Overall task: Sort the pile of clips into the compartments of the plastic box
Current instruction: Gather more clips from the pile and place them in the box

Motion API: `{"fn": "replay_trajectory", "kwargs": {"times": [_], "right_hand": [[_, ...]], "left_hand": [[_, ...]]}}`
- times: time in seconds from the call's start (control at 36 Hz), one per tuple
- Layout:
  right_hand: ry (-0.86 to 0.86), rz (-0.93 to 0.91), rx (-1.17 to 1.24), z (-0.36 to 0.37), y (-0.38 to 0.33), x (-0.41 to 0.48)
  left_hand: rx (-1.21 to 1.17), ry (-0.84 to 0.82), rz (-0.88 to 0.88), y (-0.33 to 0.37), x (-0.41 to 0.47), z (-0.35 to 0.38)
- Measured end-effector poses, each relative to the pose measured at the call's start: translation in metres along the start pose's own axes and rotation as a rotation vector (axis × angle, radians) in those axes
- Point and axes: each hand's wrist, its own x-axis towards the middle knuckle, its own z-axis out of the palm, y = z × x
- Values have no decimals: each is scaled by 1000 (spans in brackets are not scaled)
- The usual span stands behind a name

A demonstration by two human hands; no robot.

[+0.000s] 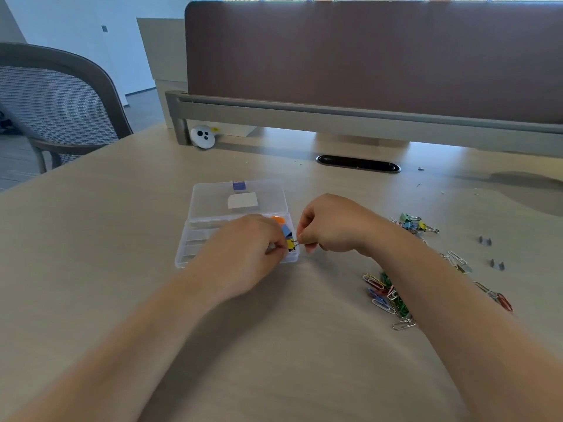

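Both your hands meet over the right end of the clear plastic box (191, 247), and between them you hold a small yellow binder clip (291, 244). Your left hand (246, 242) has its fingers curled down and pinches the clip's left side. Your right hand (329, 226) is closed in a loose fist, thumb and forefinger pinching the clip's wire handle on the right. The clip sits just above the box's right-hand compartment, near the front corner; whether it touches the box you cannot tell from here.

The box lies open on the pale wooden desk (106, 239), its lid (210, 202) folded flat behind it. An orange piece (277, 220) and a blue piece (285, 230) lie in the right compartment behind the clip. The narrow compartments on the left show through clear.

To your right, well apart from the box, a heap of coloured paper clips (387, 295) lies beside your right forearm. Farther back sits a cluster of small binder clips (412, 223). A few white paper clips (457, 258) and a red one (504, 301) lie scattered beyond the arm.
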Motion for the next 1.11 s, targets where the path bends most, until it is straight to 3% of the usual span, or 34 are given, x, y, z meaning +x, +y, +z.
{"fn": "replay_trajectory", "kwargs": {"times": [0.47, 0.78, 0.97, 1.11], "right_hand": [[28, -43, 130, -4, -2, -3], [-10, -1, 309, -4, 0, -6], [105, 52, 232, -5, 0, 1], [141, -50, 162, -4, -2, 2]], "left_hand": [[-255, 106, -149, -4, 0, -5], [-244, 109, -160, -1, 0, -7], [-156, 58, -137, -3, -1, -12], [-119, 27, -81, -4, 0, -11]]}}
